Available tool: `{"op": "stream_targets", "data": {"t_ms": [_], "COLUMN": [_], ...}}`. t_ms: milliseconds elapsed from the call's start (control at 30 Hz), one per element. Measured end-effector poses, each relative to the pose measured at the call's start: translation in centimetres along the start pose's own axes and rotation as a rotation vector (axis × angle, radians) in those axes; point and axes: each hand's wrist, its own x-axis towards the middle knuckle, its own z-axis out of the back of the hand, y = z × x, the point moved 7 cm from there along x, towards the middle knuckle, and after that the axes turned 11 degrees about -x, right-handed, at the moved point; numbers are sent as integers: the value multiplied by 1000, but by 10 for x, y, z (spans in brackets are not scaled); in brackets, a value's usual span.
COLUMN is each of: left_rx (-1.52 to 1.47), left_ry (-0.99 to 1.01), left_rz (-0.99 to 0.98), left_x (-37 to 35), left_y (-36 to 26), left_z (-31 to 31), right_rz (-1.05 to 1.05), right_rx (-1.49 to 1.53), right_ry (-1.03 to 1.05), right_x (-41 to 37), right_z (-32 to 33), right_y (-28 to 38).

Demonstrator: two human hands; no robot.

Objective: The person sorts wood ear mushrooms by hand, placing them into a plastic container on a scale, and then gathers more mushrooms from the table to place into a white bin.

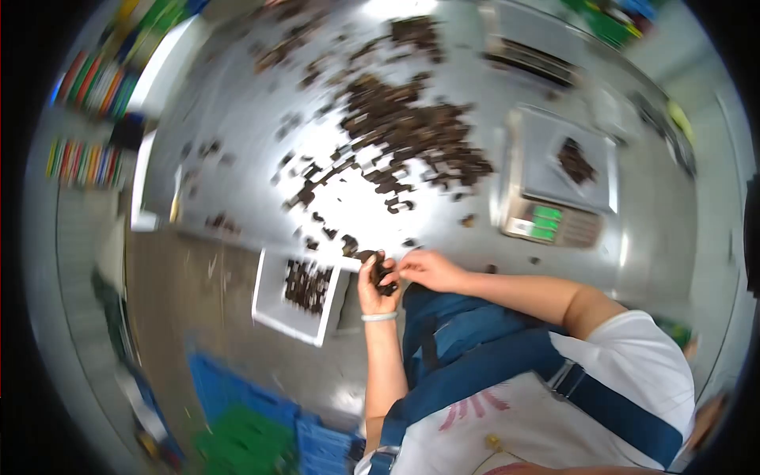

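Observation:
My left hand, with a pale band at the wrist, is closed around several dark brown pieces at the table's near edge. Beside it my right hand reaches in from the right, its fingertips pinched close to those pieces; what they hold, if anything, is too blurred to make out. Beyond both hands a large heap of similar dark brown pieces spreads over the steel table. Their exact kind does not show. A few loose ones lie just ahead of my left hand.
A white box with dark pieces stands at lower left. On the right, a scale with a green display carries a small pile; another scale stands farther back. Blue crates and a green crate are below.

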Motion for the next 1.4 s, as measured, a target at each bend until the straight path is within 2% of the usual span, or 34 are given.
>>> {"op": "stream_targets", "data": {"t_ms": [67, 100, 167, 200, 267, 300, 333, 367, 400, 433, 467, 500, 533, 600, 700, 767, 833, 933, 1033, 1067, 1100, 1133, 1167, 1233, 1300, 1400], "left_rx": [57, 198, 456, 582, 791, 890, 988, 1098, 1226, 1398, 1454, 1559, 1730, 2188, 2157, 2006, 1930, 1985, 1895, 1856, 1748, 1794, 1845, 1970, 1988, 1998], "left_ry": [55, 54, 79, 186, 258, 368, 469, 562, 825, 1056, 1071, 1209, 1248, 1363, 1440, 1428, 1342, 977, 562, 402, 215, -44, -85, -391, -425, -372], "left_rz": [154, 181, 212, 260, 241, 227, 181, 33, -273, -641, -606, -675, -611, -736, -805, -803, -824, -960, -974, -1103, -1116, -889, -1400, -1289, -1274, -1268], "left_x": [15, 24, 28, 30, 42, 47, 52, 53, 92, 67, 71, 80, 95, 100, 90, 74, 75, 107, 136, 152, 158, 160, 155, 147, 156, 197], "left_y": [60, 87, 155, 194, 267, 304, 338, 369, 401, 417, 437, 457, 476, 493, 480, 447, 387, 256, 77, 9, -62, -131, -195, -302, -377, -443], "left_z": [-32, -47, -90, -116, -150, -168, -182, -200, -191, -222, -220, -214, -198, -177, -185, -203, -213, -201, -192, -174, -156, -151, -132, -119, -122, -132], "right_rz": [-199, -150, -268, -324, -355, -370, -378, -382, -381, -421, -462, -483, -506, -543, -567, -559, -522, -434, -281, -268, -259, -250, -310, -350, -418, -192], "right_rx": [18, 38, 58, 74, 84, 89, 123, 158, 199, 245, 290, 297, 301, 310, 316, 326, 258, 52, -230, -250, -270, -290, -276, -298, -302, -322], "right_ry": [-51, -160, -271, -307, -459, -530, -609, -680, -738, -775, -810, -809, -813, -803, -760, -754, -670, -514, -387, -389, -392, -397, -390, -342, -223, 32], "right_x": [-41, -58, -99, -119, -158, -177, -197, -215, -228, -241, -253, -260, -267, -274, -270, -257, -231, -186, -133, -116, -101, -82, -65, -25, 20, 100], "right_z": [40, 57, 100, 118, 154, 168, 182, 194, 200, 201, 199, 195, 190, 180, 167, 165, 165, 163, 172, 172, 169, 165, 158, 128, 93, 28], "right_y": [-15, -31, -58, -72, -94, -105, -106, -101, -100, -109, -118, -122, -124, -126, -123, -116, -109, -97, -60, -56, -54, -51, -52, -49, -42, 7]}}
